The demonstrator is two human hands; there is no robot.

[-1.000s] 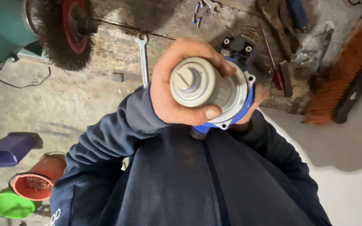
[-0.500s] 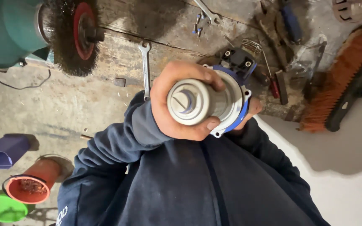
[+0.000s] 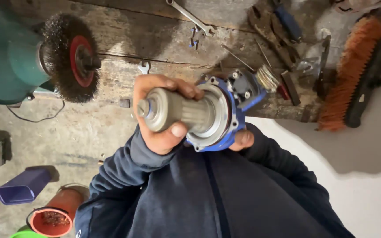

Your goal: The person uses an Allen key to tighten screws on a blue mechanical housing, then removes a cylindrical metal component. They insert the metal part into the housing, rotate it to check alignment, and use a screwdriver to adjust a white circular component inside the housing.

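My left hand (image 3: 157, 128) is wrapped around the grey metal cylinder (image 3: 186, 110) of a motor-like part, thumb underneath and fingers over the top. The cylinder joins a round grey flange set in a blue housing (image 3: 243, 94) with dark terminals on top. My right hand (image 3: 242, 140) is mostly hidden behind the blue housing and supports it from the rear; only a thumb tip shows. The part is held in the air above a worn wooden bench (image 3: 155, 39), in front of my dark blue sleeves.
A green bench grinder (image 3: 5, 48) with a wire brush wheel (image 3: 67, 57) stands at left. On the bench lie a long wrench (image 3: 190, 16), a small wrench (image 3: 144, 67), bolts (image 3: 193, 39), pliers (image 3: 272, 31) and an orange-bristled brush (image 3: 349, 70). A purple bin (image 3: 23, 187) and a red bucket (image 3: 51, 218) sit on the floor.
The part has turned from end-on to showing its side, cylinder end now pointing left. Both hands keep their hold, and the view has shifted slightly.
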